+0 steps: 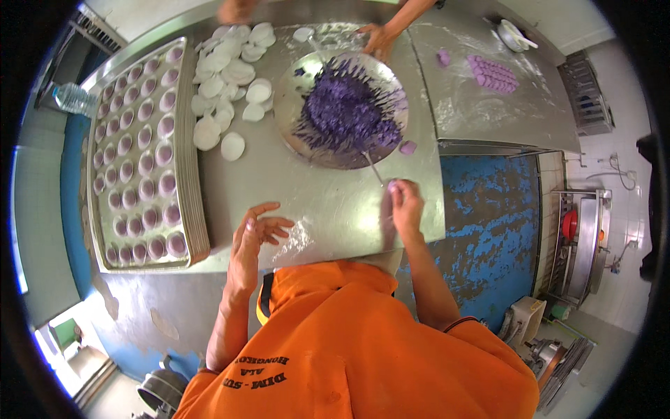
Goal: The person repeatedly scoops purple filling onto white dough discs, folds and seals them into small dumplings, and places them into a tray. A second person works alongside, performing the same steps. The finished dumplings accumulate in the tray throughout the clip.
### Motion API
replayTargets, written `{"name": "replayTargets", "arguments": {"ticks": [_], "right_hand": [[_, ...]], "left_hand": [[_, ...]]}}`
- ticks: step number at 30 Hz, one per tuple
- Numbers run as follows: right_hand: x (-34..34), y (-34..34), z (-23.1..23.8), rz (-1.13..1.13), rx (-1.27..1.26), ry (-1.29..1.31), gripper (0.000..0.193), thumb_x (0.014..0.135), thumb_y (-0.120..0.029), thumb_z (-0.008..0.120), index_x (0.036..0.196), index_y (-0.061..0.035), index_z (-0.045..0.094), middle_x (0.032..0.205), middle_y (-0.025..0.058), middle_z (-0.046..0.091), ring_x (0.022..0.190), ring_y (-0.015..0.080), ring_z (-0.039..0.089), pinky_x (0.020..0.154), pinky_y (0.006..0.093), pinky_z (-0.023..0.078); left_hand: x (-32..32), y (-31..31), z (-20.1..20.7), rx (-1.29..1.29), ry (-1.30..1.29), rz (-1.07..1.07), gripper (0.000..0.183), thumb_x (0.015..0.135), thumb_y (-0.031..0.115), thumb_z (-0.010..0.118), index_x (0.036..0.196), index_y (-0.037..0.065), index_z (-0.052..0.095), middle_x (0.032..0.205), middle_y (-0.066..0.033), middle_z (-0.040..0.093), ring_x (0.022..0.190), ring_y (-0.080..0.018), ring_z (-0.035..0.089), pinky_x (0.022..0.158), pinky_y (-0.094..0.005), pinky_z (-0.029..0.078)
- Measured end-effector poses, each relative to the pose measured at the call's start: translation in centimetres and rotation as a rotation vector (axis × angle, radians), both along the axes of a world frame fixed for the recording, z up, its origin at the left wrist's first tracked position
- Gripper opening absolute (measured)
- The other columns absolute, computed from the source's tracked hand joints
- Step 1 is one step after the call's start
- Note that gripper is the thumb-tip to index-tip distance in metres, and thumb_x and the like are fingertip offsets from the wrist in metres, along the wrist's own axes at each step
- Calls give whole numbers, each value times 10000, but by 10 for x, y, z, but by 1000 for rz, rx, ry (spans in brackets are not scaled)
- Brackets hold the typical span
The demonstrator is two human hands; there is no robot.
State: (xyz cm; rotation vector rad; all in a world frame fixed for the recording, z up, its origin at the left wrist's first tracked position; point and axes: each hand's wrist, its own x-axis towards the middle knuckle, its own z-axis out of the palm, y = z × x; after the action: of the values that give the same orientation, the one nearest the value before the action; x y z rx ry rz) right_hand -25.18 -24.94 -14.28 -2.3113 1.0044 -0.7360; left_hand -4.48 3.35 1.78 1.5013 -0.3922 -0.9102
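My left hand (258, 234) hovers over the near edge of the steel table (293, 192), palm partly turned up, fingers apart with nothing in them. My right hand (407, 202) is closed in a pinch at the table's right side. Something lilac shows at its fingertips, too small to make out. Just beside those fingertips ends the thin handle (374, 168) of a utensil resting in a wide metal bowl (289, 133). Sticky dark purple filling (345, 105) is heaped in the bowl. A small lilac dough piece (407, 147) lies by the bowl's right rim.
Stacked trays (197, 234) on the left bear rows of pale cups with lilac balls (146, 163). White dough rounds (233, 146) lie scattered behind. Across the table are another person's hand (379, 40) and a blurred one (236, 10). Lilac dough pieces (493, 74) sit on the right-hand table.
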Motion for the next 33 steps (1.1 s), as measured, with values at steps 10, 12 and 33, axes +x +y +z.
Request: {"name": "replayTargets", "arguments": {"ticks": [10,12,33], "right_hand": [[45,115,4,539,171,-60,204,919,-101,703,1107,-23,712,1106,134,703,999,303,667,852,376,563],[74,125,0,653,186,-46,195,909,-73,696,1096,-24,714,1116,113,686,1028,295,643,873,384,552],[103,115,-10,929,-242,571,922,940,-749,388,1625,-162,198,1684,197,80,1552,404,74,1208,648,99]], "left_hand": [[4,2,1,-15,19,40,624,1086,511,300,1323,-7,555,1086,-152,714,956,-186,630,875,-320,473],[2,0,1,-37,27,26,621,1088,505,297,1326,-8,554,1093,-152,712,960,-185,630,877,-319,474],[7,34,-5,61,93,217,689,1053,591,310,1349,10,531,1093,-151,714,933,-181,617,857,-315,443]]}}
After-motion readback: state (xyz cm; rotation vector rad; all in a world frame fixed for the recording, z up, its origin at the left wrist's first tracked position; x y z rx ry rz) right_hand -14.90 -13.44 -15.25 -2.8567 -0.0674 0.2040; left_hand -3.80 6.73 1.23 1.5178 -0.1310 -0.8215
